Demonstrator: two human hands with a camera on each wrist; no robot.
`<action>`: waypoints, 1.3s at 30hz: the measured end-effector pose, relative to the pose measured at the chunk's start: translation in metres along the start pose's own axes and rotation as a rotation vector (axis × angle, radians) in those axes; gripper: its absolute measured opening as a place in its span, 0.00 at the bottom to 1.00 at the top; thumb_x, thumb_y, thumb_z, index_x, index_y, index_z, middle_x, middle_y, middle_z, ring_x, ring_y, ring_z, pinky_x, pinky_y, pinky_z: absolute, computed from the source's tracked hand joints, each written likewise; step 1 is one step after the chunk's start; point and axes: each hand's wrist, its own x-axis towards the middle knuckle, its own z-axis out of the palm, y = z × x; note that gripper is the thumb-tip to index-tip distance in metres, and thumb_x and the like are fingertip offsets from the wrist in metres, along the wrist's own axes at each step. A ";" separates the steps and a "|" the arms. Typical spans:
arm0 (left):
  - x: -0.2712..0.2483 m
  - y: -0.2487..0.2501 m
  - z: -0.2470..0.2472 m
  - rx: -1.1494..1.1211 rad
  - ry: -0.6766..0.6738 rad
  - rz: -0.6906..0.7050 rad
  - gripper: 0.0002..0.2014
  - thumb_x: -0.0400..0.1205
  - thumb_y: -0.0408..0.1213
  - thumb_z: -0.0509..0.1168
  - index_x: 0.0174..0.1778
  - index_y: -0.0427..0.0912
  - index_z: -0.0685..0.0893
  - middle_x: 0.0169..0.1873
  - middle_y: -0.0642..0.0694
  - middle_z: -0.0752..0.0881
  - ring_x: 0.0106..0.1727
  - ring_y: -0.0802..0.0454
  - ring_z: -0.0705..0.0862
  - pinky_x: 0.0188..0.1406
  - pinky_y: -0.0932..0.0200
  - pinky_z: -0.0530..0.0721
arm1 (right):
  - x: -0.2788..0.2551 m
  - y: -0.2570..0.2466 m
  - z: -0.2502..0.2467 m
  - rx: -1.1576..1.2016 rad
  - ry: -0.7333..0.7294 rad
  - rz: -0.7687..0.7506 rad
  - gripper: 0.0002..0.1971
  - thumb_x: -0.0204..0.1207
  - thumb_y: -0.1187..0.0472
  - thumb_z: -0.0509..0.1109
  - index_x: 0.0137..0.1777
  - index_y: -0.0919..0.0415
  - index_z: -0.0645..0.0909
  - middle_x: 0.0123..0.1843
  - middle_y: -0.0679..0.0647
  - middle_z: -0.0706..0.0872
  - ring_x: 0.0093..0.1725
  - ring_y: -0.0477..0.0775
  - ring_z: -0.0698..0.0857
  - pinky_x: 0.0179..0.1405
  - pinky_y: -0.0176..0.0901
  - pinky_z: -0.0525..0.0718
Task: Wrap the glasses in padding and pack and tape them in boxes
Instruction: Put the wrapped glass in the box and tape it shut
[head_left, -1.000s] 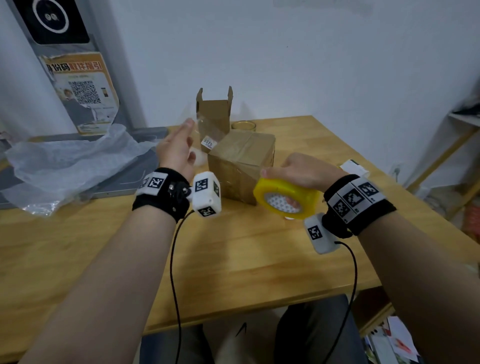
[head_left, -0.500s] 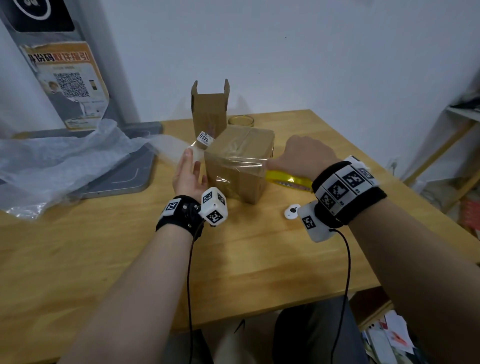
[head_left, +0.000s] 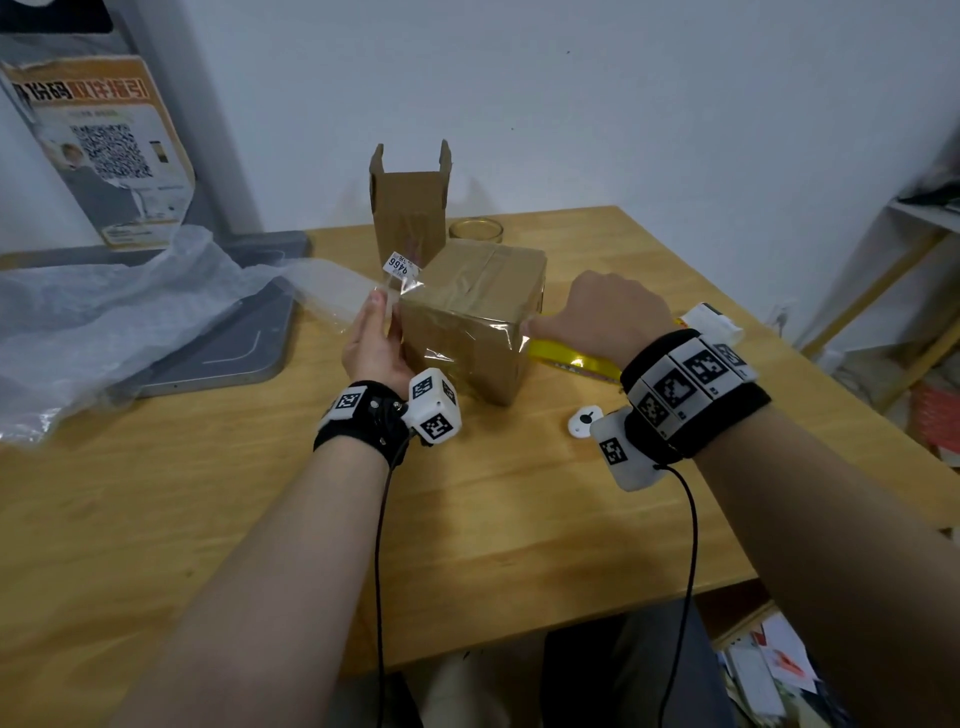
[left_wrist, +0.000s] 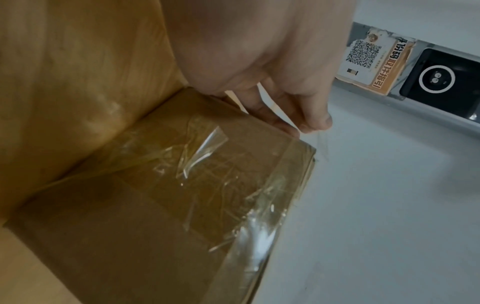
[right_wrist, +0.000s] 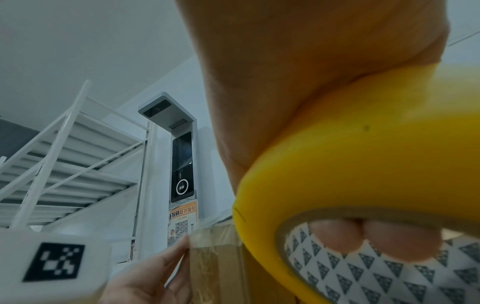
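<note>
Hands: right (head_left: 597, 317) grips half-hidden tape roll (right_wrist: 363, 164); left (head_left: 371, 343) lies flat against box (head_left: 467, 332).

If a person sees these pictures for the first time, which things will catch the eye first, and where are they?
The closed cardboard box at the table's middle, glossy with clear tape, comes first, framed by both hands. The left hand lies flat against its left side; the right hand grips a bright yellow tape roll at its right side. Behind stands an open empty box.
</note>
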 end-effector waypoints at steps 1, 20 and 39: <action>0.000 0.000 0.001 0.020 0.013 0.005 0.13 0.79 0.39 0.79 0.58 0.42 0.92 0.52 0.40 0.94 0.57 0.41 0.93 0.60 0.31 0.89 | 0.001 0.000 0.001 0.002 0.001 0.002 0.28 0.74 0.29 0.71 0.37 0.55 0.72 0.37 0.50 0.78 0.45 0.60 0.81 0.42 0.49 0.74; 0.026 0.008 0.013 0.894 0.009 0.134 0.13 0.85 0.49 0.64 0.46 0.44 0.86 0.43 0.51 0.88 0.52 0.44 0.87 0.60 0.48 0.84 | 0.026 0.006 0.013 -0.028 0.028 -0.005 0.31 0.76 0.27 0.67 0.36 0.57 0.72 0.36 0.51 0.76 0.45 0.62 0.81 0.43 0.51 0.74; -0.029 0.025 0.025 1.117 -0.298 -0.381 0.19 0.86 0.60 0.61 0.46 0.46 0.81 0.40 0.48 0.93 0.32 0.50 0.84 0.31 0.58 0.71 | 0.030 -0.012 0.026 0.300 -0.193 -0.102 0.33 0.78 0.30 0.67 0.63 0.61 0.85 0.57 0.59 0.89 0.55 0.61 0.87 0.58 0.54 0.87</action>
